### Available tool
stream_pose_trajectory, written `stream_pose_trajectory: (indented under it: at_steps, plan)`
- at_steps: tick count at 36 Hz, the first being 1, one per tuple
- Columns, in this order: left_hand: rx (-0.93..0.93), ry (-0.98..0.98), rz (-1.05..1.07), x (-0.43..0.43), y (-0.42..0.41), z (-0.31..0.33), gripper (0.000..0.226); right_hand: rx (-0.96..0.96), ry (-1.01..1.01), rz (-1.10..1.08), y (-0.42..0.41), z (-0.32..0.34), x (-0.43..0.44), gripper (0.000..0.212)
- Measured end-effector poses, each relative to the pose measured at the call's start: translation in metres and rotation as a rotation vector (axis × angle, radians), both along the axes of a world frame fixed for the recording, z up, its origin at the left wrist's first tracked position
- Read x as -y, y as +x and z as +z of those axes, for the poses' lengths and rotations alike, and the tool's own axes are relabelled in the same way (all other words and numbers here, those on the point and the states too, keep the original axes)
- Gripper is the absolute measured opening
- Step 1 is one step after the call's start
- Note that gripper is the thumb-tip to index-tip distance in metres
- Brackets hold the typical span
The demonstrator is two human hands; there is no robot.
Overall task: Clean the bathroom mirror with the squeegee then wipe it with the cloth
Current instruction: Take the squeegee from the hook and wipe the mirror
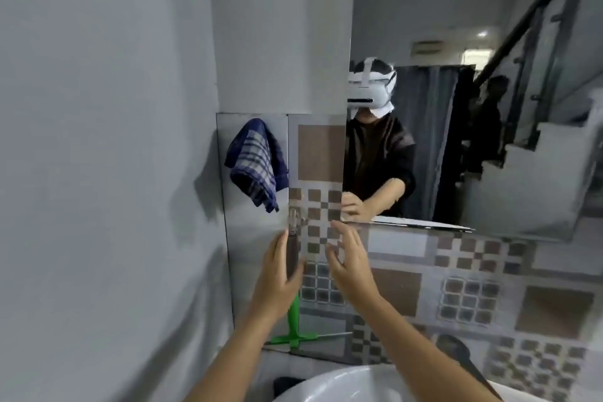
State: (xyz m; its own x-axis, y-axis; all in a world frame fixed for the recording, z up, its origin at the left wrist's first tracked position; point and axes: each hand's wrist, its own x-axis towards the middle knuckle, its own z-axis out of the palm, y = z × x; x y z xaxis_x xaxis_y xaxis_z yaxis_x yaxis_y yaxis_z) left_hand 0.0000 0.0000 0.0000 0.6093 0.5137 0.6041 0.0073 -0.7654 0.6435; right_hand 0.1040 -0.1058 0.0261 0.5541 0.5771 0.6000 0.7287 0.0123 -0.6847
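- The squeegee (pixel 292 326) hangs low and left of centre in the frame, a green handle with its crossbar at the bottom, lying against the tiled wall (pixel 456 287) just above the sink (pixel 342 385).
- The left hand (pixel 277 274) is half closed around a dark, blurred upper part in line with the green handle. It probably belongs to the squeegee, though the blur makes this unsure. Above it, a small shiny fitting (pixel 293 217) on the wall looks like a hook, which would explain why the tool hangs there.
- The right hand (pixel 349 263) is open with fingers spread and holds nothing. It hovers just beside the left hand, perhaps to help free the tool or steady it.
- The cloth (pixel 257 163), blue plaid, hangs bunched on the wall at centre left, above the hands and well apart from them. It is within reach of the mirror for the later wipe.
- The mirror (pixel 489 108) fills the upper right of the frame, its lower edge just above the hands. It reflects a person wearing a headset (pixel 368 88) and a staircase behind.
- The room is narrow. A plain grey wall (pixel 98 140) takes the left half, and patterned brown and grey tiles run below the mirror.
- Cleaning seems not yet begun, since the squeegee is off the glass.
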Motion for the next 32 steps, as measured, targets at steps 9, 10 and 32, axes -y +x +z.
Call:
stream_pose_trajectory:
  at_steps: [9, 10, 32]
  plan:
    - [-0.173, -0.303, -0.106, -0.027, 0.011, -0.064, 0.062, -0.2, -0.06, 0.004, -0.004, -0.037, -0.057, 0.04]
    - [-0.166, -0.335, -0.144, -0.029, 0.012, -0.07, 0.061, -0.212, -0.056, -0.006, -0.005, -0.042, -0.063, 0.042]
    - [-0.187, -0.342, -0.193, -0.022, 0.002, -0.08, 0.069, -0.427, 0.117, -0.035, -0.032, -0.047, -0.07, 0.048]
